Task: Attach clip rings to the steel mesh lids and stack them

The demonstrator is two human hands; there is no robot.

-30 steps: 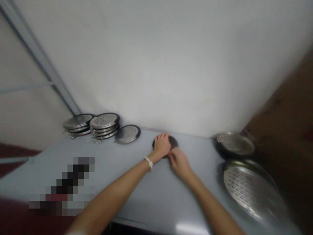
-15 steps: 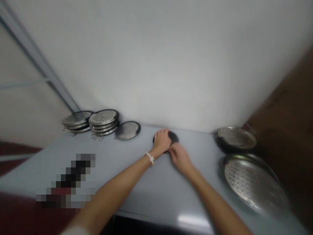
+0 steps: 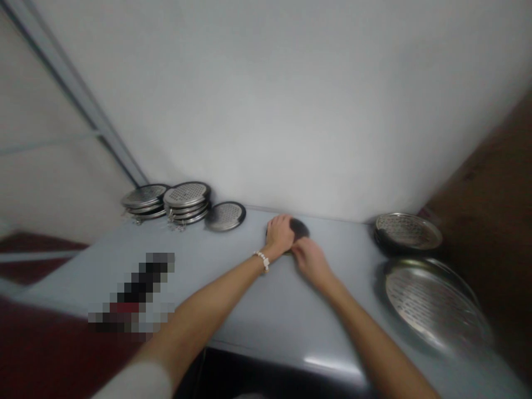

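Observation:
A dark round perforated disc (image 3: 300, 227) lies on the grey table, partly hidden under my hands. My left hand (image 3: 279, 233) sits over its left side, fingers curled across it, with a white beaded bracelet (image 3: 261, 260) on the wrist. My right hand (image 3: 311, 265) presses in at the disc's lower edge, fingertips meeting the rim close to my left hand. Most of the disc's near half is covered, so its underside cannot be seen.
Two stacks of perforated steel discs (image 3: 187, 195) (image 3: 144, 197) and a single disc (image 3: 225, 216) stand along the wall at left. A steel strainer bowl (image 3: 408, 231) and large perforated tray (image 3: 434, 302) lie at right. A pixelated object (image 3: 137, 293) lies front left.
The whole scene has drifted slightly up and right in the view as my head moved. My hands stay on the dark disc, with no clear change in their hold.

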